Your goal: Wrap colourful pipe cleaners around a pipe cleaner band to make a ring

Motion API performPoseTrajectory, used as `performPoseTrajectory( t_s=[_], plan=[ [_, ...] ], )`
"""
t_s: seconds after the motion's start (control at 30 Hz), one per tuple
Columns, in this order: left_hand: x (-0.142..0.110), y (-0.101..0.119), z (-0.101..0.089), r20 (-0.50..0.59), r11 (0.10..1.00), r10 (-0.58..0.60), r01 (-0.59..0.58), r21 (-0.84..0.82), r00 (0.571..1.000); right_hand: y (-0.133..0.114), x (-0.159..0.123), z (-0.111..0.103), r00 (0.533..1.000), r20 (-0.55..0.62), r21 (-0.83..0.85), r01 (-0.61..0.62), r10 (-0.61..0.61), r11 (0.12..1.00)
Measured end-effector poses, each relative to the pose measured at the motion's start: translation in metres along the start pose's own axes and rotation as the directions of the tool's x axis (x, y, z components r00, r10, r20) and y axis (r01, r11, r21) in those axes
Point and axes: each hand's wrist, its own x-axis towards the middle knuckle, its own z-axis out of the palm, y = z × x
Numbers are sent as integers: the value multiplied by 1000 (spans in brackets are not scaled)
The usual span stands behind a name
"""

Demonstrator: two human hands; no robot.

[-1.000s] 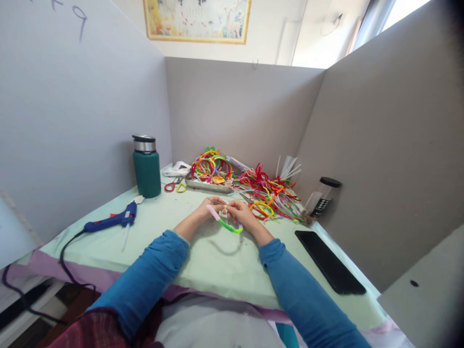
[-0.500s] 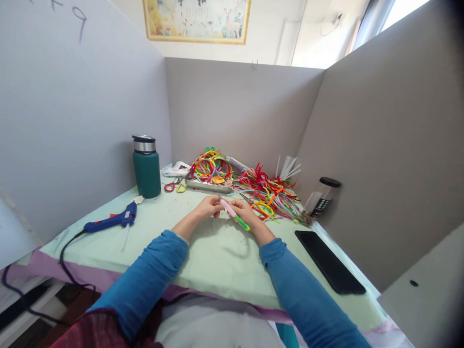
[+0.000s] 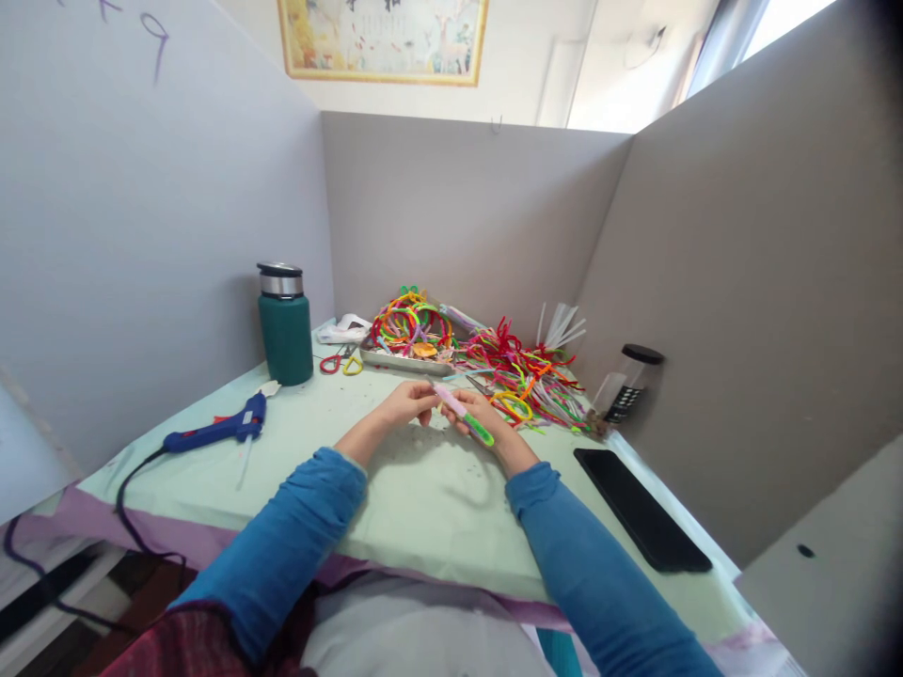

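Note:
Above the middle of the table I hold a slim, fuzzy stick [image 3: 467, 416], pink at its upper end and green at its lower end; it looks wrapped in pipe cleaner. My right hand [image 3: 474, 412] is closed around the pink part, and the green end sticks out over the palm towards me. At the far tip, the fingers of my left hand [image 3: 410, 402] are pinched together against the stick. What exactly lies between those left fingertips is too small to make out.
Behind my hands are a metal tray [image 3: 405, 363] of coloured loops and a heap of pipe cleaners [image 3: 522, 362]. Scissors [image 3: 341, 364] lie nearby. A green bottle [image 3: 286, 338] and blue glue gun [image 3: 215, 432] are left; a black phone [image 3: 641, 508] and clear jar [image 3: 630, 384] right.
The fuzzy stick has shifted slightly to the right and turned a little in my right hand. Both hands stay in nearly the same place.

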Motion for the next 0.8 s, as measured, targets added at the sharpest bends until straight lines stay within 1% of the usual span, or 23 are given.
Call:
performPoseTrajectory(
  t_s=[0.2,0.43,0.5,0.6,0.7,0.8],
  plan=[
    [-1,4,1,60,999,18,-17,-33,998,8,4,-4,997,82,74,-16,10,997],
    [-2,3,-2,90,1000,23,-22,-14,996,1,-2,-2,993,110,76,-39,30,996],
    [-2,4,-2,82,1000,12,-12,-1,997,-1,-4,0,993,111,91,-42,32,995],
    [-2,4,-3,42,1000,-1,1,-1,999,-3,-5,0,993,117,147,-50,33,988],
    [-1,4,-2,-4,1000,1,-1,-4,1000,-5,-5,0,985,170,207,-76,41,975],
    [0,3,-1,-21,1000,14,-14,-4,1000,-6,-4,0,974,224,249,-90,33,964]
  ],
)
